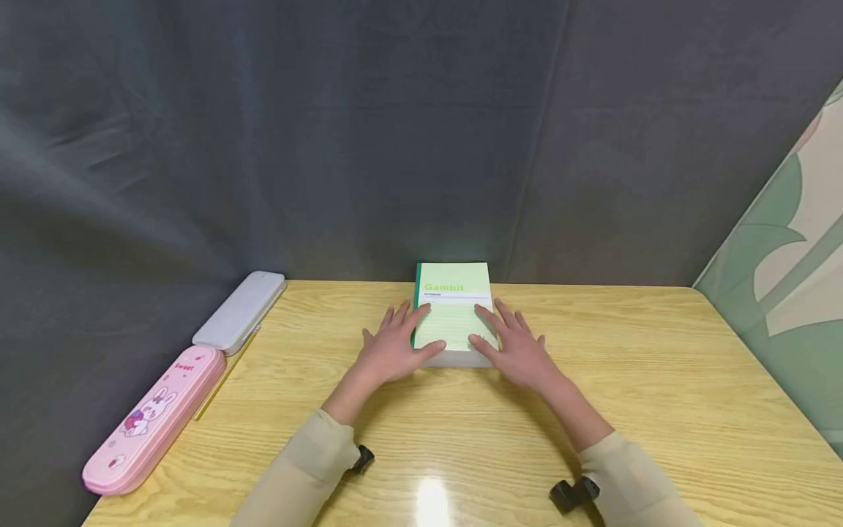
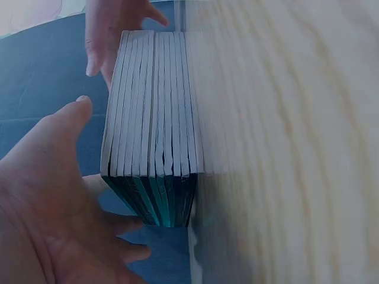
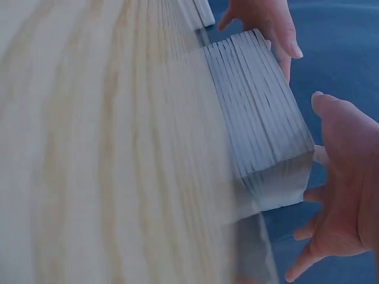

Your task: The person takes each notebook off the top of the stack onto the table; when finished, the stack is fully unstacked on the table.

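A stack of several notebooks (image 1: 456, 322) with pale green covers and dark green spines lies at the far middle of the table. Its top cover reads "Gambit". My left hand (image 1: 394, 350) is at the stack's left side, fingers spread and thumb over the near left corner in the head view. On the opposite side, my right hand (image 1: 522, 353) has its fingers spread too, with thumb and index overlapping the right edge of the cover. The left wrist view shows the page edges and green spines of the stack (image 2: 148, 106) beside the extended left fingers.
A pink pencil case (image 1: 154, 421) with a rabbit picture lies along the table's left edge. Beyond it is a white case (image 1: 242, 311), with a thin yellow pencil (image 1: 227, 373) alongside. A dark curtain (image 1: 395, 139) hangs behind the wooden table (image 1: 658, 388).
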`<control>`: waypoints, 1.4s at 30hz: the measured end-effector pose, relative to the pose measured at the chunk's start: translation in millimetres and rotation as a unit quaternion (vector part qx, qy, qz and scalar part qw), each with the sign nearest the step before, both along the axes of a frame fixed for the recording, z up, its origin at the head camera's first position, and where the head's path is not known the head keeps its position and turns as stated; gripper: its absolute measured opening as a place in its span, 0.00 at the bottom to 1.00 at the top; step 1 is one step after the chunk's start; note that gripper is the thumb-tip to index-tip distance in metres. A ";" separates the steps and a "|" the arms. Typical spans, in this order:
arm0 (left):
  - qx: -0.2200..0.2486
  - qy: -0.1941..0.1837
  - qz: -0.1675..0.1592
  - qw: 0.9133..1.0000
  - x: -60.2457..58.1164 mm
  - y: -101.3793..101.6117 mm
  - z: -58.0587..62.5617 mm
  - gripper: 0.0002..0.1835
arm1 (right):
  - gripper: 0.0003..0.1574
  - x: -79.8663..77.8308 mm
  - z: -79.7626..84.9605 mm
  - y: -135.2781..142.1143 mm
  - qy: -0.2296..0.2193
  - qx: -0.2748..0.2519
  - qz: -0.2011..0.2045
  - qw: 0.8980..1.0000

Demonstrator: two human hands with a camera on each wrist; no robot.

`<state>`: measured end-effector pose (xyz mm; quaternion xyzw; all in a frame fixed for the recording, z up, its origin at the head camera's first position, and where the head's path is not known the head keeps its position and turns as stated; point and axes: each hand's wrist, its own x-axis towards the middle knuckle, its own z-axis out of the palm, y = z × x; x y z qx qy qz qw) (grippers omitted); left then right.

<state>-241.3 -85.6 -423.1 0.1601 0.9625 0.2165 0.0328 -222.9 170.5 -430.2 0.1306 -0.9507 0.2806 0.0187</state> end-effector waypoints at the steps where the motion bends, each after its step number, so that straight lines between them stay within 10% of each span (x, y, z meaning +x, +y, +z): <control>1: 0.006 -0.004 -0.002 1.000 -0.4 -0.7 -0.4 0.46 | 0.45 -1.0 -1.8 -0.2 -0.006 -0.010 0.004 1.000; 17: 0.154 -0.055 -0.013 0.986 -13.1 -0.3 -15.7 0.43 | 0.45 -14.8 -13.3 -4.2 -0.033 -0.151 0.002 0.988; 42: 0.224 -0.035 0.046 0.973 -13.6 10.0 -16.0 0.29 | 0.45 -15.7 -23.6 -9.4 -0.096 -0.282 -0.012 0.955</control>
